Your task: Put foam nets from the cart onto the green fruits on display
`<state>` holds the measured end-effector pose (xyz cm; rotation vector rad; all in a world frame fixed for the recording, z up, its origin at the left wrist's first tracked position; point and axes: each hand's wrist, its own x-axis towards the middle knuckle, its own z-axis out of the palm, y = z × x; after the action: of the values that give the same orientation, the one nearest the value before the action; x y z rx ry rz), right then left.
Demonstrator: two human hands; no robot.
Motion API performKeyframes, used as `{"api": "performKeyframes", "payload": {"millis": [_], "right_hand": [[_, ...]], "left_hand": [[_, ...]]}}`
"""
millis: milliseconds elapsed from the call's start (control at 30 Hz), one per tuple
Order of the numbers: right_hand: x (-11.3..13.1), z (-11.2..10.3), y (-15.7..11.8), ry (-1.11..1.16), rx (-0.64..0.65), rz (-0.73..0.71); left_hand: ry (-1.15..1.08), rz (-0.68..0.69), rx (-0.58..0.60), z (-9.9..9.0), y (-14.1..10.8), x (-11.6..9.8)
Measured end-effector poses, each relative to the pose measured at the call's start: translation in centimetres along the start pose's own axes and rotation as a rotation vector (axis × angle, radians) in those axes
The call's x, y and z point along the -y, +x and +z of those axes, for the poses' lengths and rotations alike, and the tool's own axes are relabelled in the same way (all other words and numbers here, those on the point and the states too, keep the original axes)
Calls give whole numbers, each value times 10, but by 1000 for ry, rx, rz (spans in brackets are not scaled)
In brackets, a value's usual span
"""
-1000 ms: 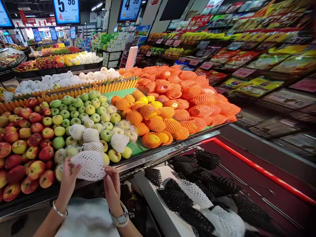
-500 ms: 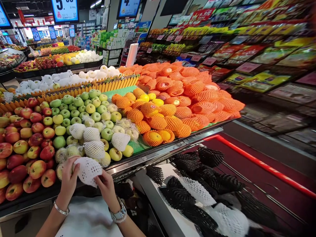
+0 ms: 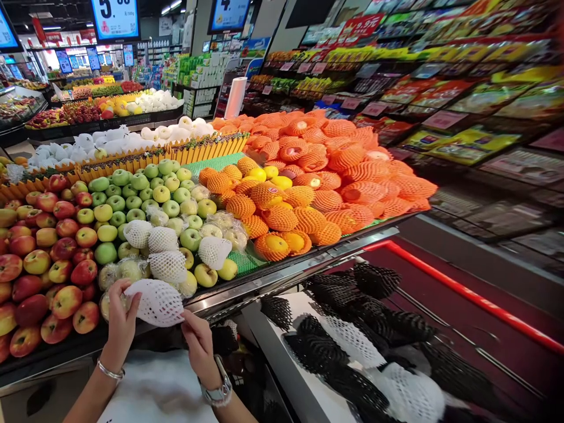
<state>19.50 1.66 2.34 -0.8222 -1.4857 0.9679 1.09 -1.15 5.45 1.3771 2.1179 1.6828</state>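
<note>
A white foam net (image 3: 157,302), rounded as if around a fruit that I cannot make out, is held between my hands at the front edge of the fruit display. My left hand (image 3: 122,312) grips its left end, with thumb and fingers around it. At the net's right tip, my right hand (image 3: 198,338) pinches the mesh. Just behind lie several apples in white foam nets (image 3: 167,266) among green apples (image 3: 171,208) and plastic-wrapped ones. Red apples (image 3: 63,247) are piled to the left.
Orange-netted fruit (image 3: 282,217) fills the display's right part, behind a metal edge (image 3: 282,282). Black foam nets (image 3: 321,346) and white ones (image 3: 352,341) lie on a box at the lower right. Shelves of packets (image 3: 467,141) stand beyond.
My right hand has moved slightly right and down, drawing the net's end out to a longer point. My left hand has barely moved.
</note>
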Motion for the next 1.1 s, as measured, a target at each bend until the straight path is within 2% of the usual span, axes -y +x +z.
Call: {"api": "performKeyframes", "payload": {"millis": [67, 133, 200, 300, 433, 567, 633, 700, 800, 900, 1000, 1033, 1100], "right_hand": [[-8, -1, 0, 141, -5, 84], [-11, -2, 6, 303, 49, 137], [-7, -5, 16, 383, 139, 181], [5, -7, 30, 303, 269, 271], [9, -8, 33, 280, 347, 355], [-5, -8, 25, 381, 336, 310], [-12, -9, 18, 435, 329, 311], [-16, -9, 11, 508, 364, 366], [-17, -8, 2, 575, 506, 426], [-14, -8, -1, 535, 625, 308], [-2, -9, 4, 370, 622, 71], [4, -8, 7, 291, 609, -3], [16, -5, 13, 146, 593, -112]], "left_hand": [[-80, 5, -54, 1, -3, 2], [-109, -28, -23, 1, -5, 1], [-90, -74, 99, 0, -4, -3], [-82, -82, 267, -1, -1, -10], [-58, 59, 329, 0, 1, -13], [160, 251, 343, 1, 1, -13], [204, 283, 396, 1, -1, -15], [156, 291, 484, 1, -4, -17], [15, 253, 584, 3, -10, -20], [-71, 203, 587, 8, -15, -20], [-105, 209, 523, 9, -15, -17], [-108, 211, 466, 8, -14, -16], [-90, 165, 277, 6, -10, -12]]}}
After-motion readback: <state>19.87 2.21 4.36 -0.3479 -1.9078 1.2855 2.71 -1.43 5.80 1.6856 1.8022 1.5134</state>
